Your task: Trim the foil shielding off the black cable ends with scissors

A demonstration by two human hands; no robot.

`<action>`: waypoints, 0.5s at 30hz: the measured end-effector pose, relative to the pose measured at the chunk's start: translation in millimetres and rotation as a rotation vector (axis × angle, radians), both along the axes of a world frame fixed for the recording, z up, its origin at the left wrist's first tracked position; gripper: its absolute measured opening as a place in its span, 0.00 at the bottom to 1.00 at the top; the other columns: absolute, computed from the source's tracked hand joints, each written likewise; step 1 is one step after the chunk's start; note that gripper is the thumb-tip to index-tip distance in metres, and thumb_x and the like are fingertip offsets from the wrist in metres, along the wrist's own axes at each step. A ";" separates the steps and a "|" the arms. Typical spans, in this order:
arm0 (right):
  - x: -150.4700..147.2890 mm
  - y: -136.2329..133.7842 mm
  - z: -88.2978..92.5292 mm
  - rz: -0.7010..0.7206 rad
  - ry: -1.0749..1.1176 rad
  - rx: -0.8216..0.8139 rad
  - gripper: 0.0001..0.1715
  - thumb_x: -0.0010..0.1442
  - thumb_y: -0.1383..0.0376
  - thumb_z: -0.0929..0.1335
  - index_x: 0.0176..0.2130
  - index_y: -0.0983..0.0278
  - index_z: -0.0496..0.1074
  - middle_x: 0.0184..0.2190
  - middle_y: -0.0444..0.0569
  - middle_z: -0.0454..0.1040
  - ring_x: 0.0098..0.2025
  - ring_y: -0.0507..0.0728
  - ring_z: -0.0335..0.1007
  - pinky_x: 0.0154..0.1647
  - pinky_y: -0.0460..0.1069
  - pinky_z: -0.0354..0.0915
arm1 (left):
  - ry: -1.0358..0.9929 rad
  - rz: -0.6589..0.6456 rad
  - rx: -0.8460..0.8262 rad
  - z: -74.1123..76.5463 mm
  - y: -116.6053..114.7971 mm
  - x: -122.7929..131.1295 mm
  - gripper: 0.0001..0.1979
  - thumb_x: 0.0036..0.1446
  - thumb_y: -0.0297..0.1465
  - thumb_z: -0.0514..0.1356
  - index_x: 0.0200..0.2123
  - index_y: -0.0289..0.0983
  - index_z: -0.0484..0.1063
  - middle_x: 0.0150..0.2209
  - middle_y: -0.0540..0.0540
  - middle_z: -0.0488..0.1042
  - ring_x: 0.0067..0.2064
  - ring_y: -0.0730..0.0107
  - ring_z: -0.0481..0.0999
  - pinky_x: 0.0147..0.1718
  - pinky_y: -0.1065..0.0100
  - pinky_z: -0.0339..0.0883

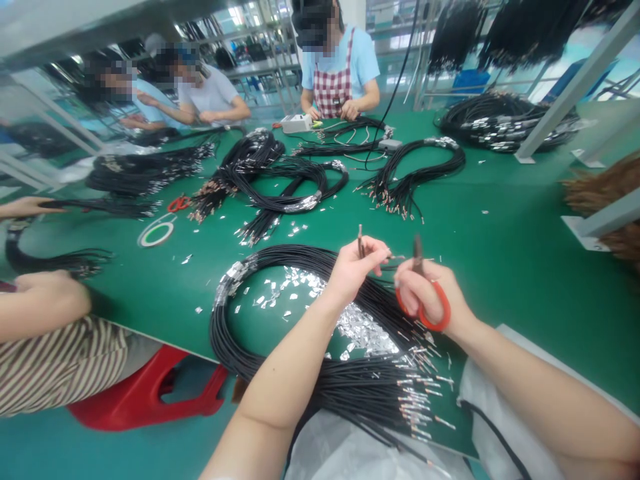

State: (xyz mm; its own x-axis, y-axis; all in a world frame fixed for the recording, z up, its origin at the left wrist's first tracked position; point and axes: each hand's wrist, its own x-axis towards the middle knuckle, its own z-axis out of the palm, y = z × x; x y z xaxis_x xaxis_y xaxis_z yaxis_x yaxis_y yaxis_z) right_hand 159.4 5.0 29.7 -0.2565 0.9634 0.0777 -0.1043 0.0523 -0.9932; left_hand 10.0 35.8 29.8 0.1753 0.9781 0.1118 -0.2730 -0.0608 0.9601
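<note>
Where scissors (440, 321) were: right hand (430, 287), grip clamped.
Left hand (363, 259): pinched a cable (361, 241).
Cable ends (414, 403): many looked bared, remainder unclear.

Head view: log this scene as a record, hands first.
left hand: pinches a thin dark strand, probably a cable end
right hand: fingers through red-handled scissors, blades up, blurred
nearest bundle: looped black cables, metallic-tipped ends toward the right
debris: silvery scraps, thickest inside the loop
surface: green tabletop
left side: white-rimmed ring beside other red handles
across: person in checked apron
</note>
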 end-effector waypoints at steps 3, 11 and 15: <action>8.0 9.2 4.3 -0.260 -0.139 0.230 0.14 0.48 0.62 0.73 0.33 0.61 0.66 0.26 0.43 0.75 0.27 0.53 0.71 0.29 0.48 0.68 | 0.055 -0.018 -0.041 -2.8 -0.3 2.7 0.10 0.47 0.35 0.63 0.25 0.34 0.68 0.28 0.48 0.70 0.25 0.78 0.66 0.21 0.73 0.58; 17.9 19.8 -1.5 -0.325 -0.487 0.462 0.02 0.54 0.66 0.68 0.29 0.61 0.70 0.28 0.45 0.74 0.30 0.54 0.70 0.33 0.49 0.65 | 0.126 -0.029 0.019 -8.4 -1.8 5.9 0.10 0.44 0.33 0.65 0.24 0.34 0.67 0.33 0.48 0.70 0.27 0.80 0.65 0.21 0.76 0.57; 39.0 47.6 -14.0 -0.424 -0.424 0.351 0.06 0.50 0.64 0.70 0.27 0.61 0.67 0.26 0.44 0.73 0.27 0.54 0.69 0.29 0.49 0.66 | 0.084 0.017 0.035 -7.1 -0.7 5.2 0.12 0.41 0.31 0.68 0.27 0.35 0.67 0.31 0.51 0.67 0.25 0.82 0.63 0.17 0.77 0.52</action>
